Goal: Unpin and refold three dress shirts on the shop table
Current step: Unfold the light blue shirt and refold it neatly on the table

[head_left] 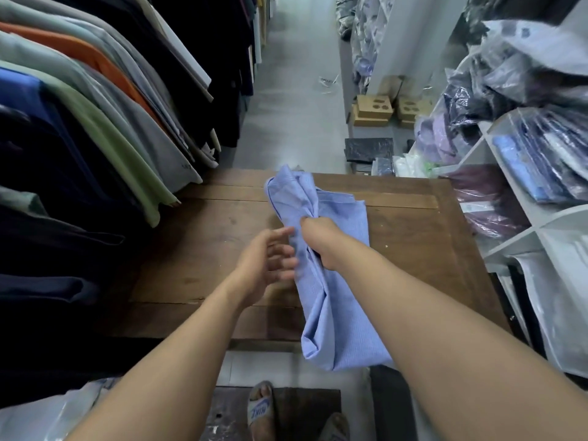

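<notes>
Blue, finely woven cotton makes up the shirt point(331, 281), a soft, light, limp bundle that drapes over the near edge of the wooden table point(413, 237). The right hand point(321, 240) grips a bunched handful near its middle, fingers curled into the cloth. The left hand point(270, 259) hovers just beside it, fingers loosely spread and holding nothing. Such fabric likely slides and creases easily, so taking hold at the collar or shoulder seams would probably control it best. The planks look matte and scuffed.
</notes>
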`<state>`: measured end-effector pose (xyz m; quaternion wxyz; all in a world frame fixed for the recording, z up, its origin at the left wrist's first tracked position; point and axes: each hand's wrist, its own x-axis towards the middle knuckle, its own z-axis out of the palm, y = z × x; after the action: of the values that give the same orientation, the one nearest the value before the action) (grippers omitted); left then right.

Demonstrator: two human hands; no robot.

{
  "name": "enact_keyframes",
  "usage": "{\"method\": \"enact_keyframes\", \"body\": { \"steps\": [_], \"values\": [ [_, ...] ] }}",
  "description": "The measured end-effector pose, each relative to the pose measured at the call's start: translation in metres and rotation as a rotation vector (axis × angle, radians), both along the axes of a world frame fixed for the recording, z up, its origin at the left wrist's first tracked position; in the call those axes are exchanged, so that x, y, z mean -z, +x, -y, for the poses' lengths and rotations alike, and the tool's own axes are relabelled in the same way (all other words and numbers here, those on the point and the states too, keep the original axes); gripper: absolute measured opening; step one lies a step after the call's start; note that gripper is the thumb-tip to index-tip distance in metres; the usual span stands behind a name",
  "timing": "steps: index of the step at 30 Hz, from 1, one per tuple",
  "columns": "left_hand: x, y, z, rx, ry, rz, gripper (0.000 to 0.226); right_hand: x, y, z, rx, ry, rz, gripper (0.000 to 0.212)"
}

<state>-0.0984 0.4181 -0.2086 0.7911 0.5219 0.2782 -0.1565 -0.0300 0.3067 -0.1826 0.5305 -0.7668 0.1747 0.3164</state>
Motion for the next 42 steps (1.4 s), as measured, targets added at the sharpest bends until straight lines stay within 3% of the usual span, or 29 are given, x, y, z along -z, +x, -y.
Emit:
{"method": "enact_keyframes", "body": {
  "steps": [2, 5, 8, 12, 15, 18, 22, 26, 31, 36, 38, 42],
  "values": [
    [0.014, 0.006, -0.009, -0.247, 0.151, -0.048, 0.018, 0.001, -0.001, 0.008, 0.000, 0.029, 0.002, 0.041],
    [0.028, 0.012, -0.015, -0.322, 0.246, -0.119, 0.009, -0.006, -0.001, 0.016, 0.031, 0.244, -0.103, 0.036],
    [0.024, 0.015, -0.009, -0.259, 0.155, -0.148, 0.030, -0.023, -0.001, 0.027, -0.016, 0.460, -0.165, 0.036],
    [0.012, 0.017, -0.018, -0.290, -0.106, 0.028, 0.054, -0.036, 0.007, 0.046, 0.029, 0.733, -0.134, 0.035],
    [0.006, 0.012, -0.034, -0.151, -0.096, 0.059, 0.058, -0.032, 0.010, 0.067, 0.101, 0.773, -0.114, 0.031],
    [0.012, 0.015, -0.041, -0.020, 0.171, -0.102, 0.052, -0.010, 0.010, 0.088, 0.128, 0.526, -0.123, 0.032],
    [0.014, 0.019, -0.027, 0.128, 0.575, -0.241, 0.075, 0.023, 0.002, 0.109, 0.199, -0.023, -0.108, 0.020],
    [0.016, 0.026, -0.023, 0.359, 0.711, -0.271, 0.076, 0.036, -0.010, 0.115, 0.181, -0.144, -0.096, 0.012],
    [0.006, 0.041, -0.020, 0.667, 1.097, -0.260, 0.068, 0.066, -0.014, 0.118, 0.088, -0.310, 0.008, 0.014],
    [-0.014, 0.056, -0.006, 0.663, 1.457, -0.268, 0.086, 0.076, -0.015, 0.116, 0.133, -0.367, 0.078, 0.010],
    [-0.018, 0.058, -0.004, 0.622, 1.452, -0.251, 0.093, 0.072, -0.018, 0.115, 0.164, -0.386, 0.111, 0.010],
    [0.001, 0.055, -0.008, 0.431, 1.044, -0.394, 0.090, 0.073, -0.025, 0.123, 0.172, -0.420, 0.170, 0.002]
  ]
}}
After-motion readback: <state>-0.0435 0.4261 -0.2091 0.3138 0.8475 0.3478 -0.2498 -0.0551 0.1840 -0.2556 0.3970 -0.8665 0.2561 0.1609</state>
